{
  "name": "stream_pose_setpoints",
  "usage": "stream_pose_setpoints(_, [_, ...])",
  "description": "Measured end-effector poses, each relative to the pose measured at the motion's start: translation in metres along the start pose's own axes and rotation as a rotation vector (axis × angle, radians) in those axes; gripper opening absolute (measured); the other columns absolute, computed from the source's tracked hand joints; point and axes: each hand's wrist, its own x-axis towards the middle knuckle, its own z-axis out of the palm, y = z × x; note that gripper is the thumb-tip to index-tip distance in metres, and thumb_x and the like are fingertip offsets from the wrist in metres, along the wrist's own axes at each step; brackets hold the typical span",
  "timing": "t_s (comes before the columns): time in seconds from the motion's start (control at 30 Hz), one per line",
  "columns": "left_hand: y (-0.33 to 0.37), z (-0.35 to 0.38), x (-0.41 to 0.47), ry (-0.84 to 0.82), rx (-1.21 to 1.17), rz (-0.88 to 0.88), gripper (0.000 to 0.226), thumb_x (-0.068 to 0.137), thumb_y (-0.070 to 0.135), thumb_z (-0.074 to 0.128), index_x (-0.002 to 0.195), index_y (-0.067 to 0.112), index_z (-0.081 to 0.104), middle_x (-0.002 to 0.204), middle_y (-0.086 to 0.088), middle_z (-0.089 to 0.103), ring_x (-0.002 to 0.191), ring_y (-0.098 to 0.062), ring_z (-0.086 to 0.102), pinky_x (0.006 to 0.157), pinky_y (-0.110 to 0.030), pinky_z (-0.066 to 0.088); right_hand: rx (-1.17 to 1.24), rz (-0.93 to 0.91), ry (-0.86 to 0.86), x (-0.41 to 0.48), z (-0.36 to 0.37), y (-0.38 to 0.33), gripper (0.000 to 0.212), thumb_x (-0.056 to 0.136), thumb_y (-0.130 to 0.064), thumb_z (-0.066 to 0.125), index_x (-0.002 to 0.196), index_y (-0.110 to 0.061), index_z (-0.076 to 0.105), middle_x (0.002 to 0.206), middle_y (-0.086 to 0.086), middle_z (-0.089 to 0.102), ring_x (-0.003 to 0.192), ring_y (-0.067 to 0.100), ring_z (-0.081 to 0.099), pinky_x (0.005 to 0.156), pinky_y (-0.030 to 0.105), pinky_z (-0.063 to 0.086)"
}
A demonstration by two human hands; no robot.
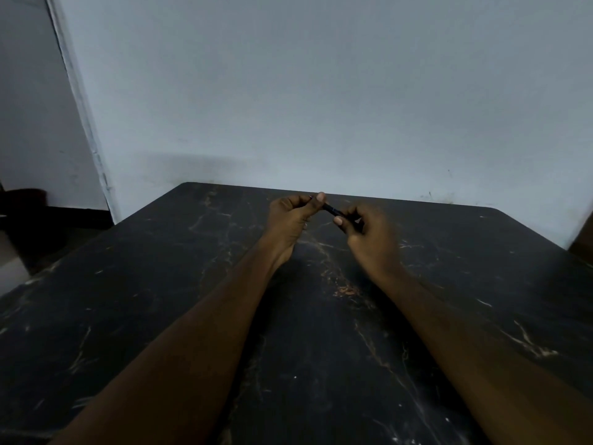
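A thin dark pen [332, 209] is held between both hands above the far part of a black marble-patterned table [160, 300]. My left hand [290, 216] pinches the pen's left end between thumb and curled fingers. My right hand [365, 226] grips the right end, fingers curled round it. Only the short middle stretch of the pen shows between the hands; both ends are hidden in the fingers. Both forearms reach forward over the table.
A pale wall [321, 91] rises directly behind the table's far edge. A wall corner [83, 123] stands at the left, with a dark floor area [32, 226] beyond it. The table's right corner [568, 242] is cut off diagonally.
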Motion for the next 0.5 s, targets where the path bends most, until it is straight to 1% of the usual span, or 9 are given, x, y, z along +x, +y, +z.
stream_pose_setpoints(0.1, [0.001,0.000,-0.001,0.001,-0.022,-0.009,0.020,0.086,0.027,0.072,0.087,0.006,0.075,0.070,0.008,0.072,0.064,0.003,0.059,0.058,-0.021,0.042,0.026,0.028,-0.020,0.002,0.001,-0.001,0.013,0.090,-0.024,0.067,0.081,-0.015,0.064,0.070,-0.003,0.058,0.064,0.014,0.053,0.057,0.033,0.040])
stream_pose_setpoints(0.17, [0.002,0.000,-0.002,-0.002,-0.065,0.003,0.013,0.087,0.022,0.071,0.082,0.010,0.074,0.072,0.006,0.073,0.070,0.000,0.061,0.056,-0.019,0.044,0.035,0.038,-0.037,0.003,0.001,-0.003,0.017,0.091,-0.025,0.063,0.076,-0.020,0.062,0.064,-0.007,0.054,0.059,0.012,0.049,0.055,0.032,0.036])
stream_pose_setpoints(0.23, [0.004,0.000,-0.003,-0.003,-0.077,0.013,0.013,0.088,0.020,0.071,0.081,0.010,0.074,0.073,0.004,0.072,0.072,-0.004,0.062,0.055,-0.018,0.044,0.037,0.038,-0.043,0.003,0.001,-0.004,0.021,0.092,-0.026,0.061,0.072,-0.025,0.058,0.060,-0.009,0.051,0.055,0.010,0.047,0.053,0.031,0.035])
stream_pose_setpoints(0.27, [0.006,-0.001,-0.004,-0.002,-0.064,0.016,0.015,0.088,0.021,0.071,0.082,0.008,0.074,0.072,0.004,0.072,0.071,-0.004,0.061,0.054,-0.018,0.045,0.038,0.036,-0.043,0.002,0.001,-0.005,0.022,0.092,-0.027,0.061,0.071,-0.026,0.058,0.059,-0.009,0.051,0.054,0.010,0.047,0.052,0.031,0.035])
stream_pose_setpoints(0.33, [0.008,-0.003,-0.005,0.003,-0.021,0.014,0.020,0.087,0.026,0.072,0.084,0.006,0.075,0.065,0.005,0.069,0.061,-0.003,0.057,0.054,-0.019,0.044,0.032,0.021,-0.050,0.001,0.001,-0.005,0.022,0.093,-0.029,0.059,0.072,-0.023,0.061,0.059,-0.007,0.054,0.054,0.013,0.049,0.052,0.033,0.038])
stream_pose_setpoints(0.37, [0.009,-0.005,-0.005,0.010,0.005,0.004,0.023,0.087,0.030,0.072,0.085,0.008,0.075,0.065,0.004,0.069,0.059,-0.003,0.056,0.054,-0.019,0.044,0.015,0.001,-0.059,0.000,0.001,-0.005,0.022,0.094,-0.031,0.058,0.075,-0.020,0.063,0.061,-0.004,0.055,0.055,0.014,0.050,0.053,0.033,0.039])
stream_pose_setpoints(0.43, [0.011,-0.009,-0.003,0.045,0.057,-0.027,0.031,0.086,0.043,0.069,0.090,0.013,0.077,0.082,-0.002,0.074,0.064,-0.004,0.058,0.056,-0.019,0.043,-0.033,-0.049,-0.064,-0.001,0.001,-0.005,0.023,0.096,-0.031,0.056,0.084,-0.014,0.066,0.068,0.001,0.059,0.062,0.019,0.052,0.056,0.036,0.041])
stream_pose_setpoints(0.47, [0.012,-0.012,-0.002,0.069,0.078,-0.044,0.035,0.086,0.049,0.066,0.091,0.017,0.078,0.090,-0.001,0.075,0.068,-0.004,0.059,0.056,-0.018,0.043,-0.048,-0.074,-0.053,-0.002,0.000,-0.006,0.023,0.096,-0.030,0.056,0.088,-0.011,0.067,0.072,0.004,0.061,0.067,0.020,0.053,0.058,0.037,0.043])
stream_pose_setpoints(0.5, [0.012,-0.016,0.000,0.092,0.109,-0.056,0.038,0.087,0.054,0.062,0.091,0.020,0.077,0.092,0.003,0.075,0.071,-0.003,0.061,0.056,-0.017,0.043,-0.051,-0.094,-0.035,-0.001,0.000,-0.006,0.022,0.096,-0.028,0.058,0.091,-0.009,0.068,0.077,0.006,0.063,0.072,0.021,0.055,0.061,0.038,0.045])
